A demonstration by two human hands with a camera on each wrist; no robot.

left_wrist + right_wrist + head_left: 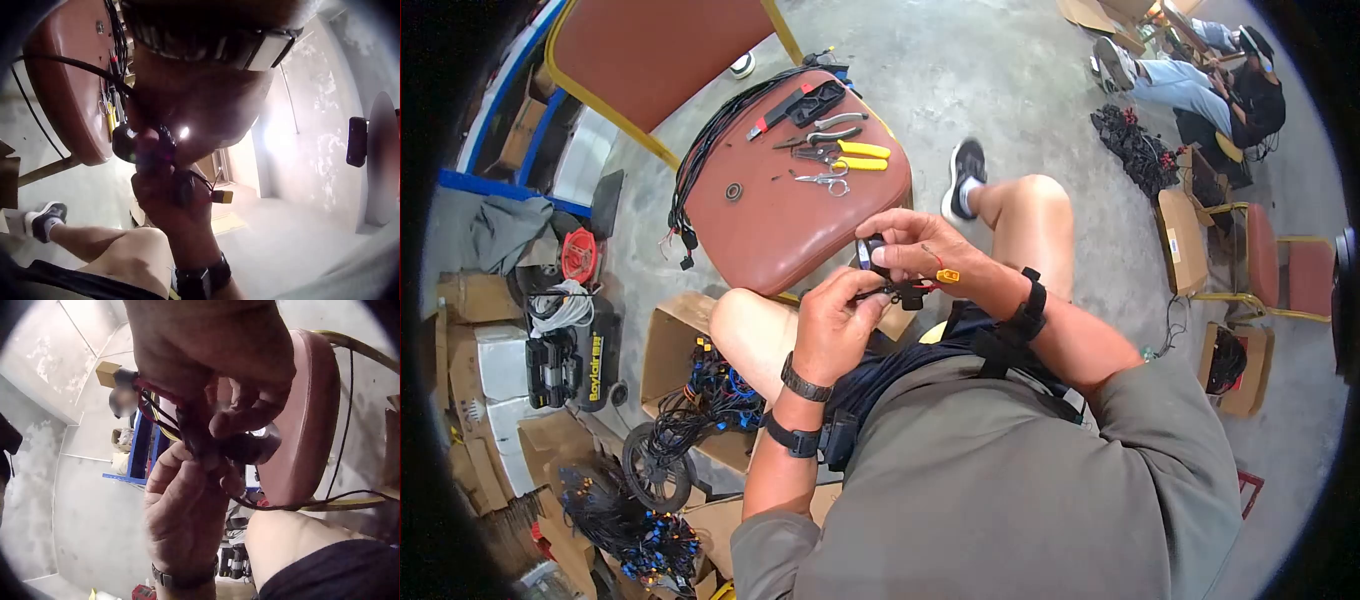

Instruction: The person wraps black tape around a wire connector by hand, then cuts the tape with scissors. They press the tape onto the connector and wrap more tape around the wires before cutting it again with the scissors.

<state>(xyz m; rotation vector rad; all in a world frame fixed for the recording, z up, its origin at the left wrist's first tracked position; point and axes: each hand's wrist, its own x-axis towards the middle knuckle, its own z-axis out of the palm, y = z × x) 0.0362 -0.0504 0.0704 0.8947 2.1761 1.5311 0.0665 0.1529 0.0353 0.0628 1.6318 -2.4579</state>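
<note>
The red chair seat (810, 215) was near the hands, so a wide swing could have bumped the round black part (876, 242) on its edge. That part could have slipped, as just fingertips held it up. The small black block (912, 294) sat close by, lower down. The yellow plug (947, 276) hung on thin wires (156, 389); a hard tug could have hurt them. Both arms bent inward. The right hand (920, 250) pinched the round part; the left hand (835, 315) pinched dark bits below, fingers curled.
</note>
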